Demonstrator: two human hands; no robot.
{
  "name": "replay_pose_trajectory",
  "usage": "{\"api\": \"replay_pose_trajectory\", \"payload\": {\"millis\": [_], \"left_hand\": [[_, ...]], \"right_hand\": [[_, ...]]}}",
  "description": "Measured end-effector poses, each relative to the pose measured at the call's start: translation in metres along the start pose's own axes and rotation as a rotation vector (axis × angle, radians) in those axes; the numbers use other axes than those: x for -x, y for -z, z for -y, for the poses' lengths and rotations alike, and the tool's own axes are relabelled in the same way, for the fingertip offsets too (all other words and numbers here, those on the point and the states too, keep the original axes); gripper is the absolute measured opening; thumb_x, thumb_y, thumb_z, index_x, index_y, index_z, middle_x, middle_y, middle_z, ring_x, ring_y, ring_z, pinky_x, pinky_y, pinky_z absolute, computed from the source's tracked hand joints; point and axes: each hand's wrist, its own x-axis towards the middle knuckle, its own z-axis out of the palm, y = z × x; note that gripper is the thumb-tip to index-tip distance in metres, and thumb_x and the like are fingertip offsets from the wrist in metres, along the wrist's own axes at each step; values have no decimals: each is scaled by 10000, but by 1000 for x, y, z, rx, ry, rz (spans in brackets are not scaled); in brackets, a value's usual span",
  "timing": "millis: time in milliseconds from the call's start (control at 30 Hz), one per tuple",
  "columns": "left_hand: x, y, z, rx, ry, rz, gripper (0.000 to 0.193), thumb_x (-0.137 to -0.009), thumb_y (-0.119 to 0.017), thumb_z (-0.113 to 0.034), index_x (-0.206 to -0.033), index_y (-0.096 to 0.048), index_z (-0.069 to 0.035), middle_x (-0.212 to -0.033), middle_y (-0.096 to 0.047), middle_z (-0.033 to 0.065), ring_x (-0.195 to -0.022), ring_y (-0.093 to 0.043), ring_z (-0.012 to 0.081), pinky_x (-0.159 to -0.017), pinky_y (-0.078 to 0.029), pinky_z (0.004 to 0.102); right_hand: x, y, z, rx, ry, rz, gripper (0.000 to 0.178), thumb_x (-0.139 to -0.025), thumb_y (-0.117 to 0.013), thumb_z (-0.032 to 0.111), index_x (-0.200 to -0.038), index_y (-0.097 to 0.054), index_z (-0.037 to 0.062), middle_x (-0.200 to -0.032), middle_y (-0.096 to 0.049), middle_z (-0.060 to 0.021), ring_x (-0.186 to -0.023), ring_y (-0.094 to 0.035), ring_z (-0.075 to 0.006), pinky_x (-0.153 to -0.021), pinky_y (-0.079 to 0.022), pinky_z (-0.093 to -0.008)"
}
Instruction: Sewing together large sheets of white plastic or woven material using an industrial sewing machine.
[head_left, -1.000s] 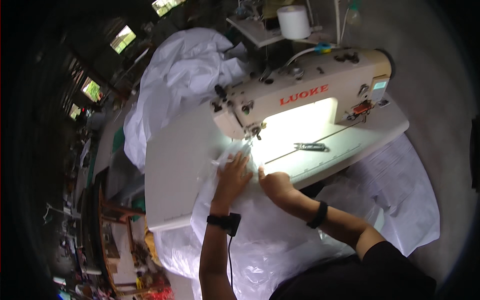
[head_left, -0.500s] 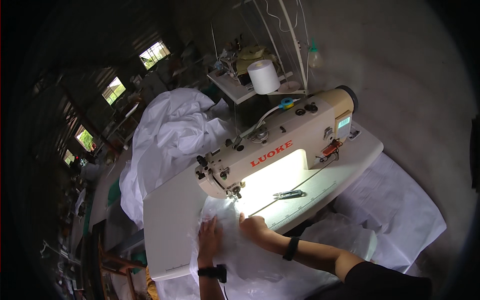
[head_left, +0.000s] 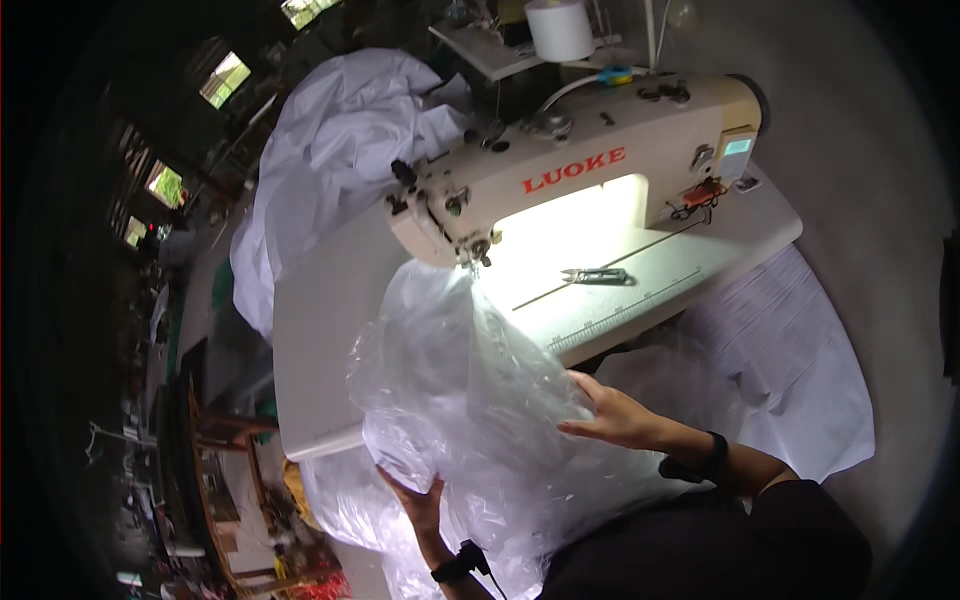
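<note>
A sheet of clear plastic film point(head_left: 450, 370) bunches up in front of the sewing machine point(head_left: 590, 150), its far end under the needle area. Low on the film's left side is my left hand point(head_left: 420, 503), thumb and fingers spread apart against it. My right hand point(head_left: 622, 415) touches the film's right side, fingers stretched out and thumb apart; some fingertips are partly hidden by the film. Small thread snips point(head_left: 598, 276) lie on the machine's lit white table point(head_left: 325, 350), beyond my right hand.
White fabric point(head_left: 350, 140) is heaped behind the table on the left, and more white sheet material point(head_left: 800, 350) hangs at its right. A white thread cone point(head_left: 560, 30) stands behind the machine. A wooden frame point(head_left: 225, 440) stands on the left.
Both hands have moved back from the needle area toward me and spread farther apart. The film now bulges up higher between them. The view has tilted downward.
</note>
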Motion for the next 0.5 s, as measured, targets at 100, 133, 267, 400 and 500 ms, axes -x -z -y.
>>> {"api": "replay_pose_trajectory", "payload": {"millis": [100, 133, 267, 400, 500], "left_hand": [[17, -8, 71, -151, 198, 33, 1004, -729, -763, -115, -1517, -149, -6, -1499, -285, 259, -1404, -288, 353, -1144, -266, 433], [16, -14, 86, -126, 282, 48, 881, -773, -735, -130, -1481, -231, 17, -1438, -369, 263, -1299, -400, 347, -1076, -342, 427], [4, -7, 92, -5, 274, -9, 711, -811, -708, -110, -1409, -362, 57, -1278, -546, 238, -944, -600, 295, -830, -494, 391], [-13, 82, 37, -42, 90, -762, 424, -890, -425, -7, -1302, -506, 47, -1206, -578, 198, -1061, -579, 308, -961, -478, 433], [-44, 148, -9, -347, -130, -566, 349, -834, -487, 45, -1166, -595, 51, -1147, -630, 171, -1068, -591, 288, -977, -455, 419]], "right_hand": [[34, -7, -4, -388, -164, 68, 498, -923, -664, 343, -1247, -530, -11, -747, -612, -33, -648, -551, -136, -600, -445, -292], [41, -10, -2, -602, -450, 124, 370, -937, -656, 310, -1134, -606, 1, -725, -578, 10, -636, -498, -75, -578, -414, -253], [63, -15, 6, -505, -349, 64, 234, -962, -620, 242, -865, -577, 33, -678, -468, 55, -625, -402, -31, -560, -364, -225], [77, -3, 6, -613, -462, -18, 149, -975, -570, 169, -959, -547, 22, -776, -515, 34, -694, -446, -24, -595, -387, -223], [78, 12, 3, -593, -407, 20, 203, -984, -541, 155, -1107, -542, -6, -855, -551, 15, -739, -486, -33, -635, -418, -220]]}}
